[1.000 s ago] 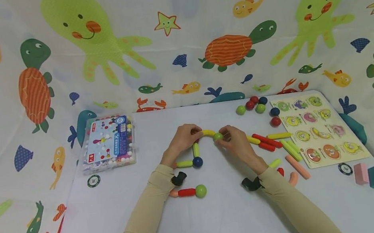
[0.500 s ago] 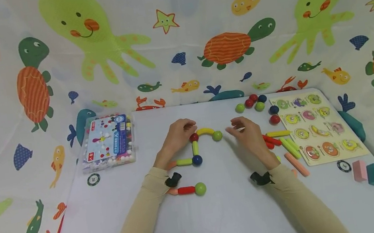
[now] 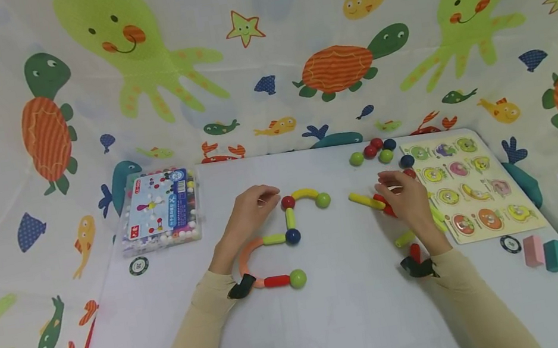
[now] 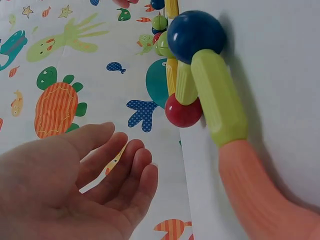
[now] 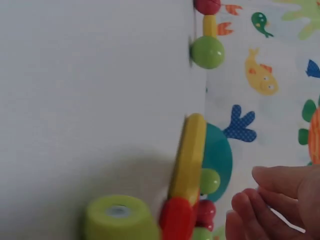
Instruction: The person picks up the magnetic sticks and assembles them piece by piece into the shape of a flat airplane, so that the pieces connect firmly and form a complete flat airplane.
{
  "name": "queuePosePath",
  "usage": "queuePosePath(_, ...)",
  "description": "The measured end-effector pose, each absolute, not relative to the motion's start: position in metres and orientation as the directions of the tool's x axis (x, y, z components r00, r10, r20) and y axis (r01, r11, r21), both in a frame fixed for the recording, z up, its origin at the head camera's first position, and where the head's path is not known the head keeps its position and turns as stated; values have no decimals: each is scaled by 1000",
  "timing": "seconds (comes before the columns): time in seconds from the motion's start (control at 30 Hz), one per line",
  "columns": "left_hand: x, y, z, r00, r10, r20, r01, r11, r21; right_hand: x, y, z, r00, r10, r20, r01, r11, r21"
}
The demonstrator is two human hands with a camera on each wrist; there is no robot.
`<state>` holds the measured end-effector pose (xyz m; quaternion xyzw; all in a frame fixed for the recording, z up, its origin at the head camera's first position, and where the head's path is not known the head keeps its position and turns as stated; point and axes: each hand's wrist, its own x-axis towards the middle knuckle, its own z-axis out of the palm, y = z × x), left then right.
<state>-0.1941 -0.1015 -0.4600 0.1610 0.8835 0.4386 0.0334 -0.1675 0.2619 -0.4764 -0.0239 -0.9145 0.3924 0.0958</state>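
A chain of magnetic rods and balls lies mid-table: a yellow curved rod joins a green ball to a red ball. Yellow-green rods meet at a blue ball. Below, a salmon curved rod, partly behind the left wrist, leads to a red rod and another green ball. My left hand hovers left of the red ball, fingers loosely bent, holding nothing. Above loose rods, including a yellow rod, is my right hand; its relaxed fingers hold nothing visible.
Loose balls sit at the back right beside a wooden fruit puzzle board. A clear case of beads stands back left. Pink and teal blocks stand at right, near a round chip.
My right hand has let go of the green ball and moved right over the loose rods. My left hand has drawn away leftward from the red ball, uncovering more of the chain.
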Motion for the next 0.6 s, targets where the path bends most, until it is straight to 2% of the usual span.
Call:
queuePosePath(0.2,-178,-105,-467,-933,357,45,249,552,796,-162,259,-485,-997,20,78,-41,699,-713)
queuePosePath(0.4,-165,-106,-477,-908,417,-29,214,524,825,-163,252,-490,-996,-38,79,-82,732,-677)
queuePosePath(0.6,-161,-105,-485,-871,491,-26,243,476,845,-167,248,-493,-994,-92,66,-113,784,-611)
